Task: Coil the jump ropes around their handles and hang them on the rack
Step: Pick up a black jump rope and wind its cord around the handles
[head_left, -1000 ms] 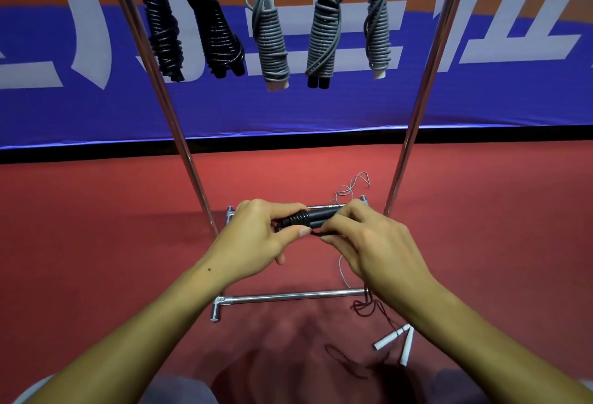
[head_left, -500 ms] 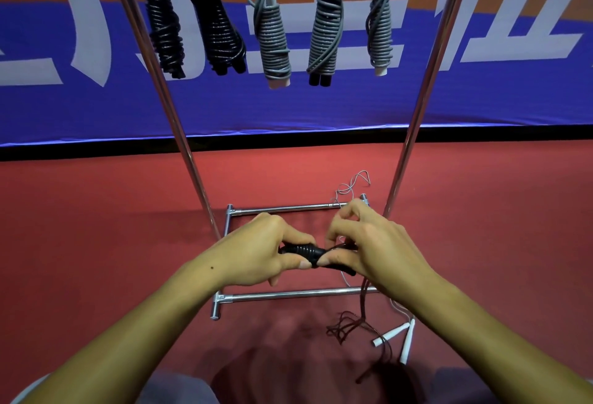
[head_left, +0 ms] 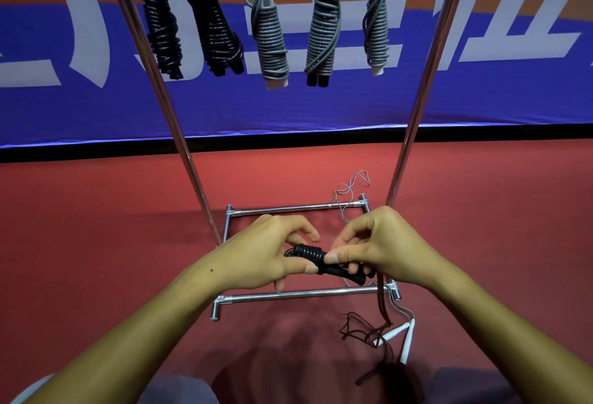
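A pair of black jump-rope handles [head_left: 317,259] lies crosswise between my hands, with a few turns of dark rope coiled round its left part. My left hand [head_left: 266,253] grips the left end, thumb under the coils. My right hand [head_left: 378,246] pinches the right part of the handles and the rope. The loose dark rope [head_left: 382,310] hangs down from my right hand to a tangle on the floor. Above, several coiled ropes, black [head_left: 163,28] and grey [head_left: 269,34], hang from the metal rack [head_left: 426,60].
The rack's chrome base bars [head_left: 305,294] lie on the red floor just under my hands. A grey rope with white handles [head_left: 401,333] lies uncoiled by the right foot of the rack. A blue banner [head_left: 321,108] runs behind the rack.
My hands have come lower and nearer with the black handles. More turns of rope sit on the handles, and the tangle on the floor has been drawn up.
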Tool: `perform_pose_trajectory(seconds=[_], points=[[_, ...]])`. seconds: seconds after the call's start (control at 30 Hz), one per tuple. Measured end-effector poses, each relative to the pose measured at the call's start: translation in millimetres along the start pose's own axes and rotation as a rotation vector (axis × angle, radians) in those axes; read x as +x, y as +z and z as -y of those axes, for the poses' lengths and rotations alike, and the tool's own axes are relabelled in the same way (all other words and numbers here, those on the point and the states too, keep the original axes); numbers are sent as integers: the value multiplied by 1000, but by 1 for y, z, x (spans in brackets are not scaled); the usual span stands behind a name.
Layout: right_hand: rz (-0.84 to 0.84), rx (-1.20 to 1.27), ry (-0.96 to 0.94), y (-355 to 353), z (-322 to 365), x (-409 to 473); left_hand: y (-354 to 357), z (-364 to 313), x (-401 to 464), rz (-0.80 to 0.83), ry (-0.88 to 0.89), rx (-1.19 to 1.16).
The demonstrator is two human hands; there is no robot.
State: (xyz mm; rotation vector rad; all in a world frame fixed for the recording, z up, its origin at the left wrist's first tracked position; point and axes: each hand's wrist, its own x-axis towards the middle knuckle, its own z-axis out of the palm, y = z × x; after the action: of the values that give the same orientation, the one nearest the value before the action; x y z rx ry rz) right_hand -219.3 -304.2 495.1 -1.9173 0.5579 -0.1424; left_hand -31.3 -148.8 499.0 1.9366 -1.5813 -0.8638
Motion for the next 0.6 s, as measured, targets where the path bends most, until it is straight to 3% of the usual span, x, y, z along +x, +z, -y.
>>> perform_pose_trajectory(seconds=[0.27,0.43,0.6], points=[[240,115,20,-13,2,-7,-5,-7,-2,65,9,-40],[136,48,-60,-9,0,-3,-10,-9,-4,137,4,-99],[159,50,-114,-8,-1,-4,-12,-8,-7,226,12,-230]])
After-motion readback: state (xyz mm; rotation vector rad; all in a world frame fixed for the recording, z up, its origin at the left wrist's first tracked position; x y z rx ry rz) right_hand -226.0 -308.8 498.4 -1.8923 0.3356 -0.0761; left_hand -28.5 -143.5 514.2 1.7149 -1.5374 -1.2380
